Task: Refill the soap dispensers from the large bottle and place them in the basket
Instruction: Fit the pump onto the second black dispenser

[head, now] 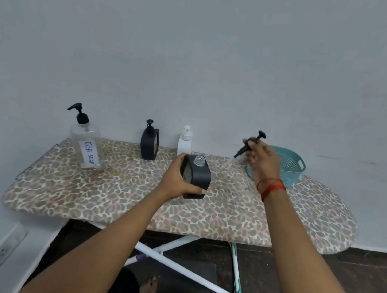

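Plain pale grey-blue wall (200,49) filling the upper half, evenly lit, with no window in sight. Against it, an ironing board (131,202) in a leopard-print cover, standing on crossed white metal legs (178,271) with a teal strut at the right. Below, dark wood-look floor (342,276), a white baseboard along the left, and a white wall socket (5,248) low at the left.
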Action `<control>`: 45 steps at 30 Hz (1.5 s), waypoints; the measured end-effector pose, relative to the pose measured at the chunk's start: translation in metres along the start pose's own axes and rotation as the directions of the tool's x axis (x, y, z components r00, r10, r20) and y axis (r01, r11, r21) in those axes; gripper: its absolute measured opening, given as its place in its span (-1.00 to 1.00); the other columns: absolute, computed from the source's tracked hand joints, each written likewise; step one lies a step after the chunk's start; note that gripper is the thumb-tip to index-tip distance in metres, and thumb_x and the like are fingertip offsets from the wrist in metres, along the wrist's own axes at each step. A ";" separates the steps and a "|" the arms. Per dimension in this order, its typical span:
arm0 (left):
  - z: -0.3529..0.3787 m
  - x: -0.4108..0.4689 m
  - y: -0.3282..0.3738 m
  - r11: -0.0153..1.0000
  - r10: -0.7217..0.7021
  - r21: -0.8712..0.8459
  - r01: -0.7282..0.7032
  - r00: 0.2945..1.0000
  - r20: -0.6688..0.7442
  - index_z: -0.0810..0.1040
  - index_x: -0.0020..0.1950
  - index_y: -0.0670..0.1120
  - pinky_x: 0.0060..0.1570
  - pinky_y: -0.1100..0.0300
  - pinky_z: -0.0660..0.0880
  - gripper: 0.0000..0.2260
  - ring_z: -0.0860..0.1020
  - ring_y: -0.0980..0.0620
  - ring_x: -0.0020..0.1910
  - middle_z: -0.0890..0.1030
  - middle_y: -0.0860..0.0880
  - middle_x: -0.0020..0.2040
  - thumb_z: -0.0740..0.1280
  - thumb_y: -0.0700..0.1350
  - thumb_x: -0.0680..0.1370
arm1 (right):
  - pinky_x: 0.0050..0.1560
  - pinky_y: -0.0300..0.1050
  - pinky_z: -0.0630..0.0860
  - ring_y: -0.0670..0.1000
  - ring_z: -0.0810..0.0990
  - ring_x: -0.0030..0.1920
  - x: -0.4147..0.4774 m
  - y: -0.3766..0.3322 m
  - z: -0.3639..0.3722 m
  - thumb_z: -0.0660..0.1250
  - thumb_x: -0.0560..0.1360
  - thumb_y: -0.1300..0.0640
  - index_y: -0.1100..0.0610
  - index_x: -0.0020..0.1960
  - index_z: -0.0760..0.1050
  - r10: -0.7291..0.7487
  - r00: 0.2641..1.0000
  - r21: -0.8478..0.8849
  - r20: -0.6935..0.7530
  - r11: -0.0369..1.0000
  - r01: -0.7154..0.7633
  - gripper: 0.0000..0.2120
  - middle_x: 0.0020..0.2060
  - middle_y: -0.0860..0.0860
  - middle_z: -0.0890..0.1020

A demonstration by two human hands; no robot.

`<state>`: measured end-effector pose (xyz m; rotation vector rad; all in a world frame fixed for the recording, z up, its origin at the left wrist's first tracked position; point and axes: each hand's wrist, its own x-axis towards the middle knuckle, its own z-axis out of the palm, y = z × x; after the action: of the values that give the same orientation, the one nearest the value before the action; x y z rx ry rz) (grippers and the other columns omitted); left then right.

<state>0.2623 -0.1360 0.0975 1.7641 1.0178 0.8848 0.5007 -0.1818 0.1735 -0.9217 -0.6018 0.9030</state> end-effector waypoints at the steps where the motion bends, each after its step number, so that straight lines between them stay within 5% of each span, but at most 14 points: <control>1: -0.003 -0.005 0.000 1.000 0.003 0.009 -0.003 1.000 -0.004 0.31 0.44 0.02 0.01 0.46 0.46 -0.10 0.50 0.17 0.17 0.47 0.09 0.28 0.74 -0.20 0.24 | -0.33 -0.27 0.49 -0.09 0.48 -0.41 -0.004 -0.012 0.012 0.34 0.54 0.37 0.25 -0.03 0.60 -0.042 0.999 -0.006 0.029 0.999 0.042 -0.91 -0.14 0.14 0.72; 10: -0.016 -0.019 0.019 0.998 0.049 0.033 -0.048 0.999 -0.021 0.34 0.38 0.10 0.21 0.18 0.51 -0.09 0.50 0.05 0.28 0.49 0.05 0.33 0.76 -0.06 0.16 | -0.19 -0.18 0.58 0.01 0.61 -0.22 -0.032 -0.044 0.071 0.37 0.52 0.40 0.35 0.16 0.57 -0.190 0.951 -0.159 0.243 0.960 0.232 -0.79 0.01 0.23 0.69; 14: -0.017 -0.024 0.032 0.998 0.050 0.023 -0.050 0.999 -0.015 0.32 0.36 0.12 -0.02 0.51 0.43 -0.13 0.49 0.24 0.16 0.47 0.21 0.23 0.74 -0.16 0.22 | -0.17 -0.15 0.57 0.04 0.68 -0.05 -0.041 -0.034 0.075 0.39 0.51 0.40 0.33 0.18 0.56 -0.169 0.931 -0.247 0.324 0.935 0.256 -0.75 0.06 0.21 0.70; 18: -0.020 -0.028 0.044 0.996 0.084 -0.002 -0.084 0.996 -0.032 0.35 0.30 0.17 -0.06 0.52 0.45 -0.18 0.50 0.38 0.12 0.49 0.24 0.20 0.74 -0.19 0.23 | -0.08 -0.19 0.57 0.06 0.68 0.12 -0.054 -0.026 0.078 0.43 0.49 0.38 0.34 0.18 0.57 -0.157 0.889 -0.377 0.429 0.863 0.335 -0.73 0.05 0.17 0.71; 21: -0.024 -0.030 0.053 0.992 0.120 -0.020 -0.121 0.991 -0.059 0.37 0.22 0.26 -0.07 0.55 0.45 -0.22 0.50 0.50 0.06 0.53 0.19 0.20 0.74 -0.17 0.22 | 0.22 0.12 0.57 0.07 0.68 0.14 -0.059 -0.021 0.078 0.47 0.46 0.35 0.32 0.17 0.59 -0.139 0.876 -0.426 0.462 0.832 0.356 -0.71 0.05 0.14 0.72; 24: -0.028 -0.032 0.059 0.985 0.165 -0.030 -0.169 0.982 -0.095 0.42 0.32 0.13 -0.04 0.52 0.47 -0.22 0.50 0.46 0.08 0.56 0.09 0.23 0.74 -0.16 0.24 | 0.26 0.28 0.50 0.04 0.67 0.15 -0.064 -0.016 0.078 0.50 0.45 0.30 0.26 0.17 0.61 -0.111 0.870 -0.454 0.480 0.817 0.355 -0.70 0.06 0.08 0.72; 30: -0.033 -0.036 0.066 0.976 0.215 -0.020 -0.218 0.970 -0.112 0.42 0.28 0.19 -0.02 0.51 0.47 -0.22 0.49 0.44 0.12 0.54 0.08 0.25 0.74 -0.08 0.20 | 0.11 0.05 0.59 -0.02 0.68 0.11 -0.076 -0.017 0.084 0.54 0.43 0.25 0.21 0.16 0.64 -0.130 0.870 -0.485 0.475 0.787 0.382 -0.69 0.03 0.03 0.73; 33: -0.034 -0.037 0.068 0.974 0.224 -0.006 -0.227 0.966 -0.127 0.44 0.34 0.10 0.10 0.31 0.55 -0.16 0.54 0.24 0.19 0.55 0.06 0.26 0.71 0.11 0.13 | -0.15 -0.25 0.48 -0.18 0.65 -0.16 -0.080 -0.016 0.091 0.62 0.34 0.18 0.20 0.01 0.64 -0.201 0.893 -0.537 0.402 0.738 0.408 -0.70 -0.10 0.00 0.72; 36: -0.032 -0.037 0.074 0.966 0.255 0.001 -0.257 0.959 -0.123 0.49 0.29 0.10 0.13 0.09 0.62 -0.20 0.59 0.09 0.17 0.59 0.06 0.21 0.70 0.09 0.12 | -0.22 -0.28 0.47 -0.13 0.48 -0.29 -0.083 -0.011 0.099 0.69 0.23 0.04 0.14 -0.04 0.51 -0.259 0.927 -0.604 0.272 0.704 0.374 -0.54 -0.19 -0.02 0.60; 39: -0.030 -0.039 0.082 0.963 0.259 -0.041 -0.265 0.959 -0.117 0.51 0.27 0.15 0.09 0.17 0.62 -0.25 0.58 0.18 0.15 0.60 0.12 0.21 0.69 0.05 0.13 | -0.10 -0.13 0.58 -0.03 0.54 -0.20 -0.086 -0.015 0.103 0.66 0.26 0.03 0.09 0.13 0.49 -0.217 0.928 -0.599 0.303 0.714 0.363 -0.46 -0.04 0.00 0.58; 43: -0.035 -0.037 0.081 0.970 0.215 -0.092 -0.224 0.971 -0.101 0.43 0.37 0.24 0.20 -0.06 0.63 -0.16 0.54 0.11 0.28 0.57 0.14 0.28 0.70 0.11 0.15 | 0.19 0.13 0.58 0.16 0.66 0.13 -0.083 -0.033 0.093 0.50 0.47 0.23 0.20 0.21 0.60 -0.070 0.893 -0.380 0.444 0.888 0.258 -0.68 0.11 0.10 0.69; 45: -0.037 -0.036 0.081 0.974 0.202 -0.089 -0.210 0.975 -0.088 0.42 0.36 0.28 0.24 -0.11 0.60 -0.14 0.51 0.06 0.32 0.56 0.14 0.31 0.70 0.14 0.13 | 0.12 0.16 0.51 0.18 0.64 0.19 -0.080 -0.039 0.087 0.44 0.50 0.31 0.24 0.21 0.60 -0.053 0.882 -0.355 0.468 0.903 0.242 -0.71 0.10 0.12 0.70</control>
<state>0.2372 -0.1782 0.1802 1.7854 0.8353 1.1228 0.4083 -0.2263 0.2446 -1.0203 -1.2852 0.8681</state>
